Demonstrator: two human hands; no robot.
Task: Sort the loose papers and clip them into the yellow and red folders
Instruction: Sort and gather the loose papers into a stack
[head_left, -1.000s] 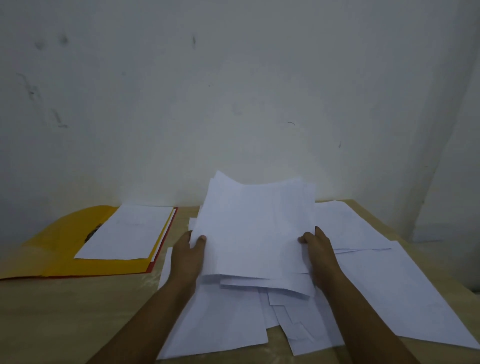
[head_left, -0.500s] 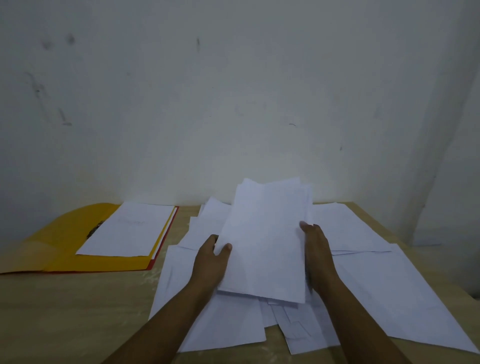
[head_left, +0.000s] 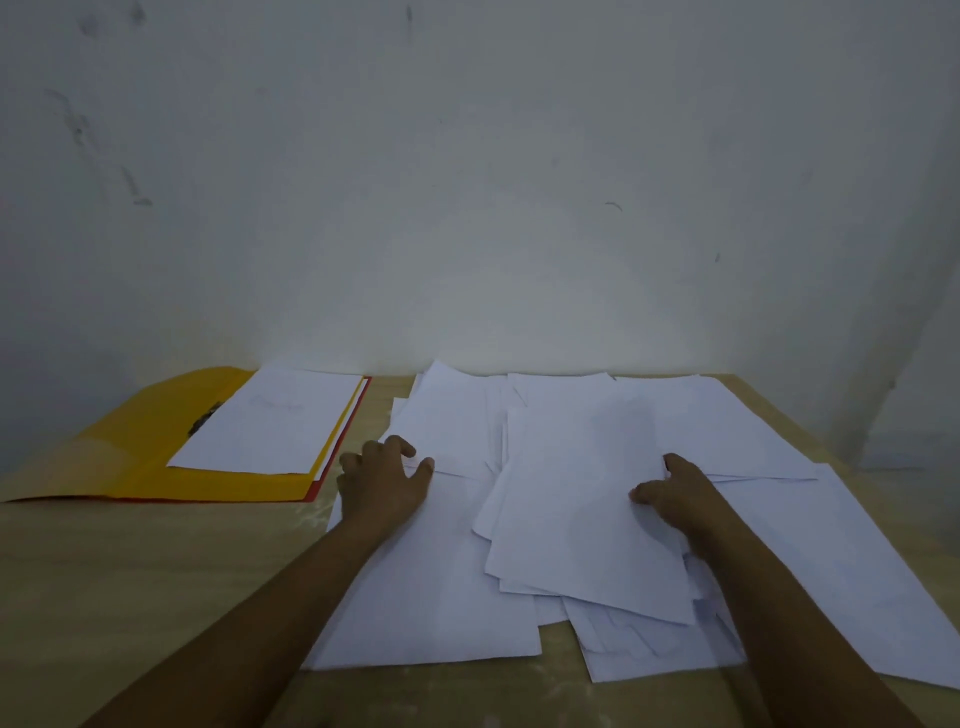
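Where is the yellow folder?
The yellow folder lies open at the table's far left, by the wall, a white sheet on it, left of the left hand.
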